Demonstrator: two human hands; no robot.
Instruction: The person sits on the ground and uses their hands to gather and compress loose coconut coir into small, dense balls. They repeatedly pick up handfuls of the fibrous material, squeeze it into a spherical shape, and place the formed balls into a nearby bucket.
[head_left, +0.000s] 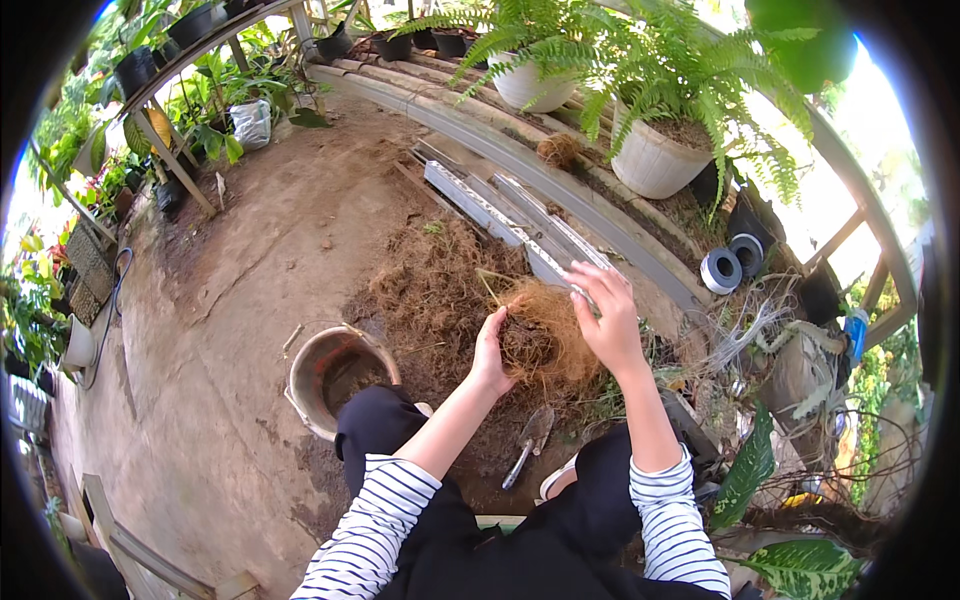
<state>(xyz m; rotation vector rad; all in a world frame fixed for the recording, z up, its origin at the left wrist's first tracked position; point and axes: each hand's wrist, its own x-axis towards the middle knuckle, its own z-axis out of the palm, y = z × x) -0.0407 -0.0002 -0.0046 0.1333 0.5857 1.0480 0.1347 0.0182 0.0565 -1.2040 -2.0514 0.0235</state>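
Observation:
A rounded root ball (529, 341), wrapped in loose tan coconut fibre (574, 330), hangs over the ground in front of me. My left hand (493, 356) grips its left side, thumb up along the edge. From the top left of the ball a thin pale stem (491, 277) sticks out. My right hand (609, 319) is raised at the right edge of the fibre, fingers extended and thumb apart, with nothing in its grasp. Whether its palm touches the fibre cannot be told. Beyond lies a heap of brown fibre (427, 292) on the ground.
A round pot (304, 390) stands by my left knee. Between my feet lies a hand trowel (529, 442). Metal channels (495, 214) lie behind the heap. Potted ferns (660, 157) line the far right, near two tape rolls (721, 270) and tangled string (750, 337).

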